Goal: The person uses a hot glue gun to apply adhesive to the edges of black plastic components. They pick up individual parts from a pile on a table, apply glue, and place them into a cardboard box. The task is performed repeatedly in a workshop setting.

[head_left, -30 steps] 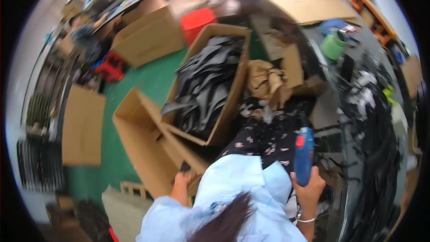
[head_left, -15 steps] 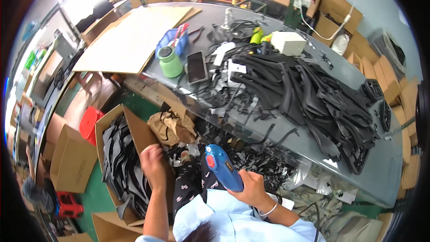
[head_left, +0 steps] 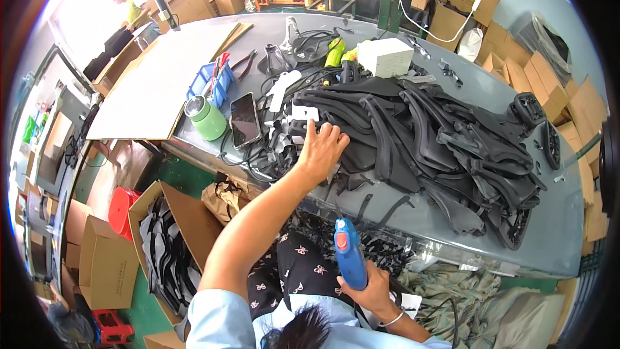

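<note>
The left hand (head_left: 321, 148) reaches out over the grey table (head_left: 413, 220), fingers spread apart and resting on the near edge of the big heap of black rubbery strips and moulded pieces (head_left: 426, 142), clasping nothing that shows. The right hand (head_left: 371, 291), low by the lap, has its grip closed around a blue plastic glue gun (head_left: 349, 252), well apart from the heap. A green lidded cup (head_left: 208, 118) and a black phone (head_left: 245, 119) lie left of the reaching hand.

Beneath the left hand's fingers (head_left: 329, 134) lie black rubber strips (head_left: 426, 136) on a grey surface (head_left: 562, 232). The right hand's fingers (head_left: 361, 284) wrap a blue glue gun (head_left: 349, 253) with an orange button. Left of the left fingers stand a pale green cup (head_left: 208, 121), a black phone (head_left: 245, 119) and a blue bin (head_left: 208, 79).
</note>
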The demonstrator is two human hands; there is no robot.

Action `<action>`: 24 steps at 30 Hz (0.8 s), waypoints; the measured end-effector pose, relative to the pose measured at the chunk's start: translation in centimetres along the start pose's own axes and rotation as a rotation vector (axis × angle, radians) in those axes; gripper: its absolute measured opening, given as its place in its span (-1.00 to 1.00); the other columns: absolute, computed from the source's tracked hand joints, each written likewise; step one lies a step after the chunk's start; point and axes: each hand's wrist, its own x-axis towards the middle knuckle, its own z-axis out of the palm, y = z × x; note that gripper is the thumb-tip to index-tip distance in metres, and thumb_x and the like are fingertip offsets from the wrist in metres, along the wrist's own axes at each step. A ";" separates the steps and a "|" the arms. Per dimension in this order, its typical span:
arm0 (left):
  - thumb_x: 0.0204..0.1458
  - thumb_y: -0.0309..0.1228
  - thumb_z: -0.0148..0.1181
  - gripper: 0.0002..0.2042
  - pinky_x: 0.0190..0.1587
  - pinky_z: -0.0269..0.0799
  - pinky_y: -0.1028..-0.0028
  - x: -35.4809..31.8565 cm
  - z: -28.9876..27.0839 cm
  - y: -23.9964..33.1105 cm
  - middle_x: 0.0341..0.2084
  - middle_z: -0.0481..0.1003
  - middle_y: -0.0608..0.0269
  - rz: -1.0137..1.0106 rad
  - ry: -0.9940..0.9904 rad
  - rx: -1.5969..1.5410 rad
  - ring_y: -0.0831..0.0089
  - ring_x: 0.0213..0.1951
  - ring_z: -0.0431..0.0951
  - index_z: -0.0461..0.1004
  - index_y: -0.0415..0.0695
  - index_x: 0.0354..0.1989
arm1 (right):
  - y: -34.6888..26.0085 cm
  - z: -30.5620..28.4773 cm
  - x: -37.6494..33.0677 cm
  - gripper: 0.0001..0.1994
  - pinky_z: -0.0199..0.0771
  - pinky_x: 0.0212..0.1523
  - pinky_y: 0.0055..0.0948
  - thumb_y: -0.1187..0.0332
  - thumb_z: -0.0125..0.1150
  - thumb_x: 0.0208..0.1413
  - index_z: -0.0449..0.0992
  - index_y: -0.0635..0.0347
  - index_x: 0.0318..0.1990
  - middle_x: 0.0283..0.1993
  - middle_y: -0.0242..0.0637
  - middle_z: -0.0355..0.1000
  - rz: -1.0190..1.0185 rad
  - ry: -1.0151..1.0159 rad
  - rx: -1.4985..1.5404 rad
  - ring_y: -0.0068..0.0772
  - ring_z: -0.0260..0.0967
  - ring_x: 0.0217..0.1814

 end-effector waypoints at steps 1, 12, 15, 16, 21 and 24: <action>-0.12 -0.43 0.13 -0.71 0.12 0.08 0.05 0.2 -0.7 -0.7 -0.34 0.34 0.30 0.021 -0.041 0.009 0.37 -0.13 0.37 0.38 0.03 -0.14 | 0.1 -0.1 0.1 -0.57 0.40 -0.58 -0.35 0.20 0.50 -0.25 0.32 0.26 -0.50 -0.66 -0.19 0.37 0.005 0.003 0.010 -0.18 0.40 -0.67; 0.07 -0.31 0.10 -0.79 -0.33 0.36 0.43 -9.3 -11.4 -3.6 -0.47 0.43 0.26 -0.707 -0.172 -1.268 0.50 -0.40 0.44 0.44 -0.20 -0.24 | 0.8 -1.4 3.5 -0.64 0.50 -0.40 -0.37 0.33 0.45 -0.18 0.43 0.27 -0.27 -0.50 -0.18 0.51 0.195 0.217 0.207 -0.27 0.53 -0.49; 0.17 -0.39 0.02 -0.80 -0.25 0.33 0.53 -14.4 -11.9 -0.5 -0.40 0.43 0.31 -0.812 -0.140 -1.798 0.56 -0.37 0.40 0.37 -0.25 -0.12 | -1.5 -1.8 6.1 -0.69 0.42 -0.30 -0.54 0.46 0.40 -0.14 0.44 0.28 -0.22 -0.40 -0.32 0.48 0.201 0.239 0.362 -0.55 0.42 -0.40; 0.16 -0.40 0.04 -0.80 -0.23 0.33 0.52 -16.0 -12.1 0.9 -0.40 0.43 0.32 -0.862 -0.130 -1.904 0.55 -0.36 0.41 0.37 -0.26 -0.12 | -2.2 -1.6 6.8 -0.67 0.42 -0.29 -0.54 0.45 0.40 -0.14 0.44 0.29 -0.21 -0.37 -0.31 0.47 0.211 0.240 0.427 -0.56 0.41 -0.39; 0.14 -0.39 0.11 -0.73 -0.07 0.33 0.51 -21.9 -12.5 5.0 -0.24 0.42 0.28 -0.922 -0.252 -2.156 0.56 -0.24 0.42 0.36 -0.26 -0.04 | -5.0 -0.9 8.6 -0.62 0.41 -0.26 -0.54 0.44 0.43 -0.17 0.44 0.33 -0.17 -0.24 -0.27 0.44 0.182 0.137 0.392 -0.57 0.36 -0.36; 0.06 -0.39 0.21 -0.65 -0.01 0.30 0.52 -22.0 -14.2 5.9 -0.14 0.43 0.28 -0.891 0.103 -1.849 0.56 -0.11 0.41 0.35 -0.28 -0.02 | -6.5 0.1 8.3 -0.67 0.40 -0.34 -0.50 0.43 0.39 -0.19 0.43 0.29 -0.24 -0.42 -0.30 0.44 0.086 0.072 0.370 -0.52 0.40 -0.44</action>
